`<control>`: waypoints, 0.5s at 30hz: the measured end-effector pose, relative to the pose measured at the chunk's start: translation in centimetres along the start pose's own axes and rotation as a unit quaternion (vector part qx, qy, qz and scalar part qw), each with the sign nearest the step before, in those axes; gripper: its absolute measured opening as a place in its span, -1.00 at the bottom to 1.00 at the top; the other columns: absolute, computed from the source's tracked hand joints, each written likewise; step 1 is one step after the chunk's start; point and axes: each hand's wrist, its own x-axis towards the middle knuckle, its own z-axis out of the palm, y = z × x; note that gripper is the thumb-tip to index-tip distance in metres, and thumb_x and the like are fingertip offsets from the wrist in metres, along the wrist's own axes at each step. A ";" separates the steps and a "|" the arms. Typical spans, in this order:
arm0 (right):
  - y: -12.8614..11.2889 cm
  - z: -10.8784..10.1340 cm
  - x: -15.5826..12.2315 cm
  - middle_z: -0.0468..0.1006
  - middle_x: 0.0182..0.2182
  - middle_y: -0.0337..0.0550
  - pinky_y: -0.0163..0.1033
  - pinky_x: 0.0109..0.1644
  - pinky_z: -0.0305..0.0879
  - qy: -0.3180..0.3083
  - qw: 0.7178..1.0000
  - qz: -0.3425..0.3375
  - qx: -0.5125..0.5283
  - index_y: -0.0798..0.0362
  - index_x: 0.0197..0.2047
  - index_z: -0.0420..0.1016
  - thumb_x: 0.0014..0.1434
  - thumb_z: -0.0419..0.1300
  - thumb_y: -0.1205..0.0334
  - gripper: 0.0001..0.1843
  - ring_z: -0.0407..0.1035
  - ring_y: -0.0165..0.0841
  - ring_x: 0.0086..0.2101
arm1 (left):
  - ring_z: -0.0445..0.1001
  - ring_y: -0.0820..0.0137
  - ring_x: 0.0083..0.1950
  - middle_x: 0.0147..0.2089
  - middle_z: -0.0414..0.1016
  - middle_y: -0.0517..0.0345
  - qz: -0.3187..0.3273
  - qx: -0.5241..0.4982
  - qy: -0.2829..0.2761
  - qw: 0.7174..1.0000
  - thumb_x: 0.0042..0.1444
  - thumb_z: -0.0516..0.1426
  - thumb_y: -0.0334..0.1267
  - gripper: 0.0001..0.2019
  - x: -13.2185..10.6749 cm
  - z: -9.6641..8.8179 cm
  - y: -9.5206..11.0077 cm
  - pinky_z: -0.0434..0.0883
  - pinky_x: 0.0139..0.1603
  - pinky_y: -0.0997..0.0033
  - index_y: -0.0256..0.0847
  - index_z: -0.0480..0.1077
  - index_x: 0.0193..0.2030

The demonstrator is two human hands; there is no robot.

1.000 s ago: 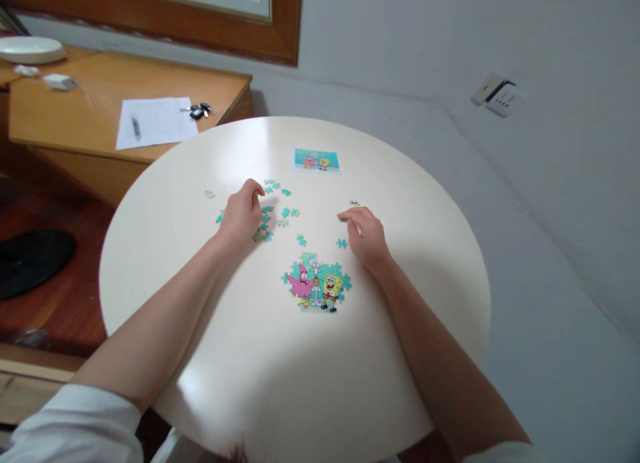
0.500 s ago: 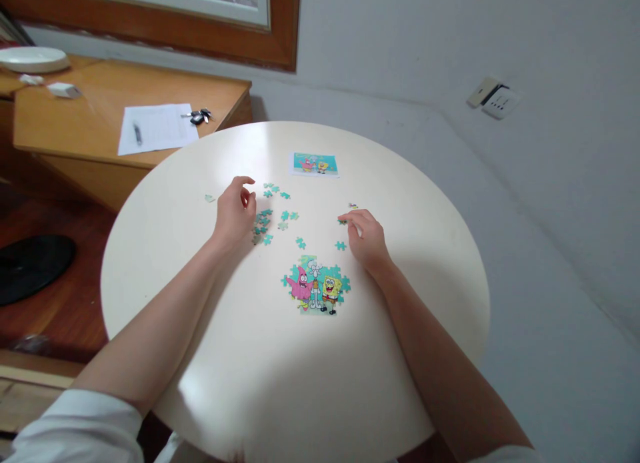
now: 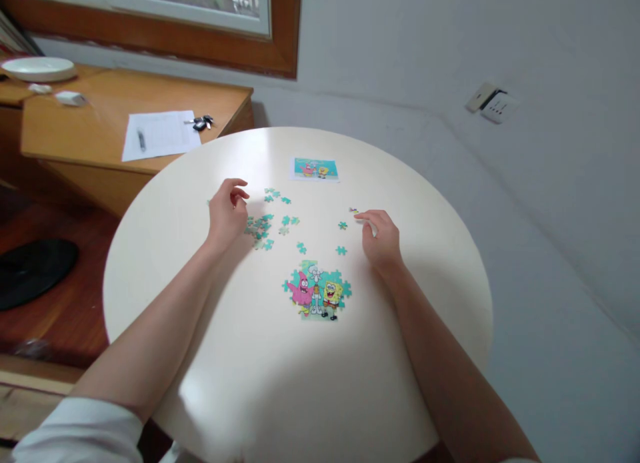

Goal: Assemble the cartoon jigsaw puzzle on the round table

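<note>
A partly built cartoon puzzle [image 3: 317, 291] lies on the round cream table [image 3: 280, 389] in front of me. Several loose teal pieces [image 3: 261, 226] are scattered beyond it. My left hand [image 3: 226, 215] hovers just left of that scatter, fingers loosely curled and apart, with nothing visible in them. My right hand [image 3: 381, 239] rests on the table to the right, and its fingertips pinch a small puzzle piece [image 3: 354, 211]. Two single teal pieces [image 3: 342, 250] lie between my right hand and the puzzle. A small reference picture [image 3: 314, 169] lies at the far side.
A wooden desk [image 3: 90, 116] stands behind the table on the left, with a paper sheet and pen [image 3: 160, 135], keys [image 3: 203, 122] and a white plate [image 3: 37, 68]. A black disc [image 3: 30, 271] lies on the floor. A wall switch [image 3: 493, 103] is at the right.
My left hand lifted off the loose pieces and drew back to the left, its fingers uncurling. My right hand slid right from one teal piece to the small piece farther out.
</note>
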 end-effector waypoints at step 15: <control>4.5 -1.8 0.2 0.54 -0.24 -0.02 -0.01 0.06 0.35 0.025 0.988 0.119 -0.095 0.06 -0.30 0.54 -0.03 -0.02 0.43 -0.67 0.43 -0.24 -0.21 | 0.41 0.34 -0.13 -0.22 0.43 0.14 -0.098 0.023 0.012 0.995 0.06 0.00 -0.48 -0.81 1.3 -1.3 -1.9 0.31 -0.06 0.30 -0.21 0.30 -0.19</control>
